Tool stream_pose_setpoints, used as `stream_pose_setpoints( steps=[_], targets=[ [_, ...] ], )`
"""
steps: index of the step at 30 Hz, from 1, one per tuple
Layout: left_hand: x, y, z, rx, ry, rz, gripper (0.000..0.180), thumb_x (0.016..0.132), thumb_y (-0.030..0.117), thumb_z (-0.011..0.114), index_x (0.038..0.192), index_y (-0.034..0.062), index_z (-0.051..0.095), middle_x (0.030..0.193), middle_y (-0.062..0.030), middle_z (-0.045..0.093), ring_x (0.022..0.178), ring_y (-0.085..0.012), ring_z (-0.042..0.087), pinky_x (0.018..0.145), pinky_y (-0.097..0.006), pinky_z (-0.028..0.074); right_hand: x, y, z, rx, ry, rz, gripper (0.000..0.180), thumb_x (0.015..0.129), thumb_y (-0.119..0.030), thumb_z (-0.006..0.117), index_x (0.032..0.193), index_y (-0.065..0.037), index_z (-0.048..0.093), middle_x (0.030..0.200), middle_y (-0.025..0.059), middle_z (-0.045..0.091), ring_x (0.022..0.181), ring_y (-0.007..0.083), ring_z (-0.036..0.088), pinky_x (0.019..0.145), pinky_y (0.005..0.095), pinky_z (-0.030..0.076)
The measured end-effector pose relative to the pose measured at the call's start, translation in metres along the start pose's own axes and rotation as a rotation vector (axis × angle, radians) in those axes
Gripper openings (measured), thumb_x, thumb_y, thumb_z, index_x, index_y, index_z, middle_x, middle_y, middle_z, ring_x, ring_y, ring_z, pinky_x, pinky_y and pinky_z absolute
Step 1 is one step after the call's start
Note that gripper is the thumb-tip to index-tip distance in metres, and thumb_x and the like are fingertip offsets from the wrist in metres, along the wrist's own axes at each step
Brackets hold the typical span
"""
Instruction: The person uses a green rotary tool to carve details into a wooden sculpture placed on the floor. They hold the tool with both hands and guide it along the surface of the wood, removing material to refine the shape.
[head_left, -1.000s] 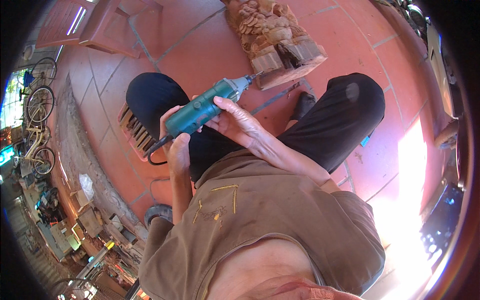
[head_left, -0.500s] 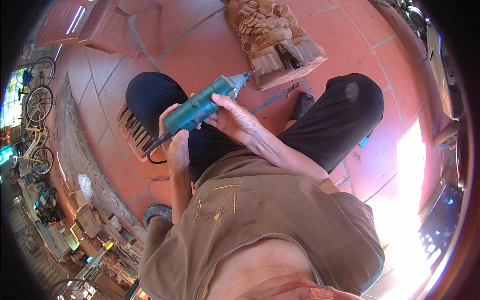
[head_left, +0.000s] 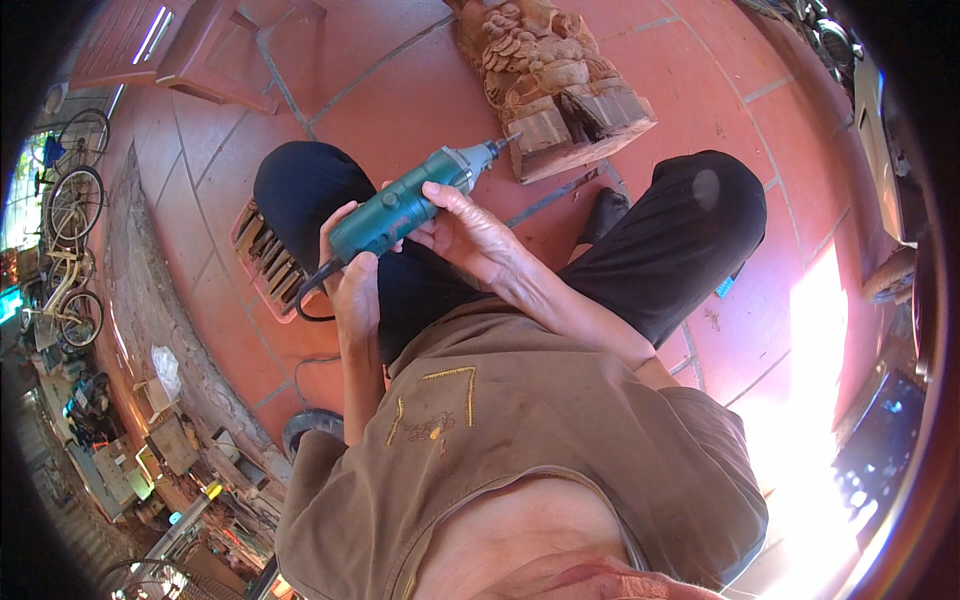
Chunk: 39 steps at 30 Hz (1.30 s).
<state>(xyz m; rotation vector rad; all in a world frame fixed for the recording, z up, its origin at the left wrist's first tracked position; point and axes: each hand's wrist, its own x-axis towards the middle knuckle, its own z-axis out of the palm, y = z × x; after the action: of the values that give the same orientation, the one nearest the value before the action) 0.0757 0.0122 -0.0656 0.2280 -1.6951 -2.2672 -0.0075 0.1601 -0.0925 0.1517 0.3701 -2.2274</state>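
A green die grinder (head_left: 385, 217) with a grey metal nose lies slantwise across both my hands, above my lap. My left hand (head_left: 352, 285) is closed round its rear end, near where the black cord comes out. Toward the nose, my right hand (head_left: 462, 228) grips the body, with the thumb on top. The thin bit points away and to the right, at the near left corner of a carved wooden figure (head_left: 545, 65) lying on the floor. Whether the bit touches the wood, I cannot tell. The figure's flat base faces me and has a dark split in it.
By my left knee is a pink basket (head_left: 262, 290) of wooden-handled tools. A long log (head_left: 165, 290) lies farther left, with bicycles (head_left: 75, 220) and clutter beyond it. A wooden chair (head_left: 210, 60) stands at the far left. Bright sunlight falls on the red tiles (head_left: 790, 220) at right.
Almost nothing differs. The grinder and both hands keep the same hold, with only a very slight shift of the tool and the view.
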Motion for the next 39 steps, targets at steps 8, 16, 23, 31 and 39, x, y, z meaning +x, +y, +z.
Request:
stream_pose_setpoints(
  steps=[8, 16, 23, 31, 39],
  targets=[
    [0.002, -0.003, 0.002, 0.005, 0.005, 0.005, 0.071, 0.083, 0.032, 0.076, 0.137, 0.0009, 0.042, 0.119, -0.0172, 0.058, 0.102, -0.0268, 0.060, 0.087, -0.039, 0.050, 0.004, -0.003, -0.001, -0.022, 0.016, -0.005, 0.054, 0.085, -0.033, 0.076, 0.126, -0.005, 0.053, 0.134, 0.0136, 0.059, 0.125, 0.0235, 0.055, 0.112, 0.0409, 0.038],
    [0.005, -0.005, 0.003, -0.017, 0.008, 0.019, 0.070, 0.083, 0.030, 0.076, 0.137, 0.0012, 0.042, 0.119, -0.0172, 0.058, 0.101, -0.0266, 0.060, 0.089, -0.039, 0.050, 0.010, -0.005, -0.004, -0.039, 0.015, 0.006, 0.053, 0.085, -0.032, 0.076, 0.124, -0.005, 0.054, 0.134, 0.0136, 0.059, 0.124, 0.0231, 0.056, 0.110, 0.0405, 0.040],
    [0.006, -0.007, 0.002, -0.019, 0.005, 0.018, 0.070, 0.082, 0.030, 0.076, 0.136, 0.0009, 0.043, 0.119, -0.0181, 0.058, 0.101, -0.0271, 0.060, 0.088, -0.039, 0.050, 0.008, -0.007, 0.000, 0.006, 0.013, 0.003, 0.040, 0.087, -0.027, 0.075, 0.116, -0.007, 0.057, 0.118, 0.0094, 0.065, 0.112, 0.0206, 0.062, 0.106, 0.0390, 0.044],
    [0.003, -0.005, 0.000, -0.007, -0.009, 0.020, 0.070, 0.082, 0.031, 0.076, 0.136, -0.0001, 0.044, 0.119, -0.0185, 0.059, 0.102, -0.0272, 0.061, 0.086, -0.039, 0.051, 0.004, -0.001, -0.007, -0.037, 0.009, 0.011, 0.055, 0.086, -0.032, 0.075, 0.128, -0.004, 0.053, 0.135, 0.0129, 0.058, 0.124, 0.0237, 0.055, 0.111, 0.0411, 0.040],
    [-0.003, -0.003, -0.002, -0.008, -0.029, -0.002, 0.070, 0.081, 0.030, 0.076, 0.135, -0.0003, 0.044, 0.119, -0.0182, 0.060, 0.103, -0.0270, 0.062, 0.085, -0.038, 0.051, -0.007, 0.003, -0.004, -0.025, 0.009, -0.007, 0.054, 0.086, -0.031, 0.075, 0.128, -0.004, 0.052, 0.134, 0.0126, 0.058, 0.124, 0.0240, 0.055, 0.109, 0.0419, 0.041]
  ],
)
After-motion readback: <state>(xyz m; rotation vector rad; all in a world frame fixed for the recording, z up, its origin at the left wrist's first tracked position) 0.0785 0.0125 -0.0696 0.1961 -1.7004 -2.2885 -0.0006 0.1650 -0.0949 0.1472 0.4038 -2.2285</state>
